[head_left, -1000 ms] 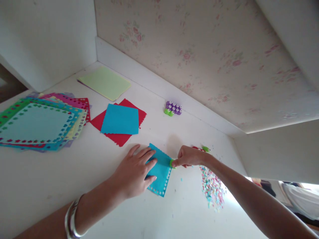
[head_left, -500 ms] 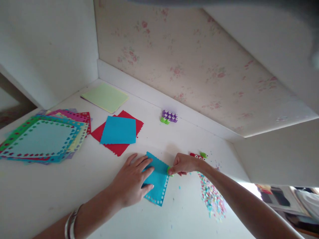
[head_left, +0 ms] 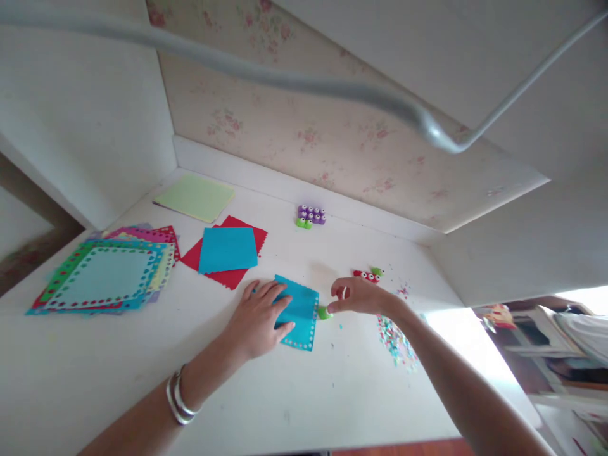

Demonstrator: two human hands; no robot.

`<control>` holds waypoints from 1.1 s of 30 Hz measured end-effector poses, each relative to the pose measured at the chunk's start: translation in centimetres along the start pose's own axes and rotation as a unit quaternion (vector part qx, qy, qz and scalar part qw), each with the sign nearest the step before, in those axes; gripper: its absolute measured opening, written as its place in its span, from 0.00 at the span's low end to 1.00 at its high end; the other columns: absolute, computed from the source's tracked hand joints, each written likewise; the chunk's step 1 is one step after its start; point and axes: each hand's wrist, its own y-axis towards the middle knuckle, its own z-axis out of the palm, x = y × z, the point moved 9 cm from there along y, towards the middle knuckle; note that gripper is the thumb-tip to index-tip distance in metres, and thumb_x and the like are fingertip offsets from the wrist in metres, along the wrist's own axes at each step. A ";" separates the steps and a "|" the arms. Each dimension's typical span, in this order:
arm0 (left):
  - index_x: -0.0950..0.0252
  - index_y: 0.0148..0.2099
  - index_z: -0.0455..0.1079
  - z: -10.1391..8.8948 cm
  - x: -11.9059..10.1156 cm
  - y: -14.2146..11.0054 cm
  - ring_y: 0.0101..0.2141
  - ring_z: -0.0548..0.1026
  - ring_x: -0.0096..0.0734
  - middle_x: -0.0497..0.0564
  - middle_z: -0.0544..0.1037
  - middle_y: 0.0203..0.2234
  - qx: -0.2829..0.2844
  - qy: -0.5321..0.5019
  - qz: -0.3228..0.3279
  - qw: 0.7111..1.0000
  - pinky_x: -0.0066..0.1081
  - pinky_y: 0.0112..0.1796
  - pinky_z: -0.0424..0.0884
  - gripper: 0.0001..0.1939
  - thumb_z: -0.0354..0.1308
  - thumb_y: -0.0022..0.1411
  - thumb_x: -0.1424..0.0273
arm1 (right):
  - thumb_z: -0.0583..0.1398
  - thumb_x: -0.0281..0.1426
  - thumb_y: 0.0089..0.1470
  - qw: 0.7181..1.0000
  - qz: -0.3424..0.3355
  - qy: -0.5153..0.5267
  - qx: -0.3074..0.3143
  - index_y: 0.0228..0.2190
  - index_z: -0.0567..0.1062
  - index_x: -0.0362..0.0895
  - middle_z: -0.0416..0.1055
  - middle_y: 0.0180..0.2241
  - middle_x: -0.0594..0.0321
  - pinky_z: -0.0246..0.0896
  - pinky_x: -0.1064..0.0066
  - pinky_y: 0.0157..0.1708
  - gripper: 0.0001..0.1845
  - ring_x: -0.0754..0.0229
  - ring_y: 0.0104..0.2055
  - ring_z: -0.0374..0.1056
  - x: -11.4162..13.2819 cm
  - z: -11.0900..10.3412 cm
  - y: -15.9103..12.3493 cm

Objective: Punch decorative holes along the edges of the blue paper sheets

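Observation:
My left hand [head_left: 259,320] lies flat with spread fingers on a blue sheet of paper [head_left: 303,310]. Small punched holes run along that sheet's right and lower edges. At its right edge sits a small green craft punch [head_left: 325,312]. My right hand [head_left: 354,296] is just right of the punch, its fingers loosely curled with a gap between thumb and forefinger. The thumb tip is close beside the punch; whether they touch I cannot tell. Behind the right hand are red craft punches [head_left: 367,276] and another green one [head_left: 377,271].
Punched coloured sheets [head_left: 109,272] are stacked at the left. A blue sheet [head_left: 228,249] lies on red paper [head_left: 231,278], with pale green sheets [head_left: 194,196] behind. Purple punches [head_left: 312,214] stand near the back wall. Confetti [head_left: 396,342] is scattered at right. A pale cable [head_left: 285,76] crosses above.
My right thumb has come off the top of the green punch and the fingers have loosened. My left hand stays on the blue sheet. The camera view has shifted, bringing the cable into sight.

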 end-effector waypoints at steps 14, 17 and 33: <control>0.59 0.54 0.73 -0.6 0.4 0.1 0.58 0.67 0.48 0.57 0.72 0.57 -0.006 0.016 -0.001 1.000 0.54 0.58 0.56 0.19 0.54 0.65 0.58 | 0.62 0.39 0.56 0.961 -0.055 0.148 -0.227 0.46 0.77 0.48 0.77 0.41 0.57 0.69 0.63 0.40 0.17 0.57 0.37 0.74 -1.5 4.0 -5.2; 0.59 0.55 0.72 -0.3 0.5 0.2 0.58 0.66 0.49 0.56 0.71 0.58 0.009 0.026 -0.002 1.000 0.55 0.58 0.56 0.20 0.52 0.66 0.58 | 0.65 0.38 0.52 0.905 -0.035 0.367 -0.213 0.48 0.76 0.46 0.78 0.36 0.58 0.71 0.63 0.42 0.21 0.55 0.39 0.75 -4.1 3.8 -6.0; 0.55 0.55 0.72 0.5 1.0 0.3 0.58 0.67 0.50 0.54 0.71 0.58 0.019 0.049 -0.005 0.999 0.54 0.58 0.56 0.20 0.53 0.66 0.55 | 0.71 0.44 0.42 0.767 -0.038 0.498 -0.402 0.38 0.77 0.44 0.80 0.38 0.56 0.71 0.58 0.51 0.24 0.53 0.43 0.76 -16.1 -5.5 -7.6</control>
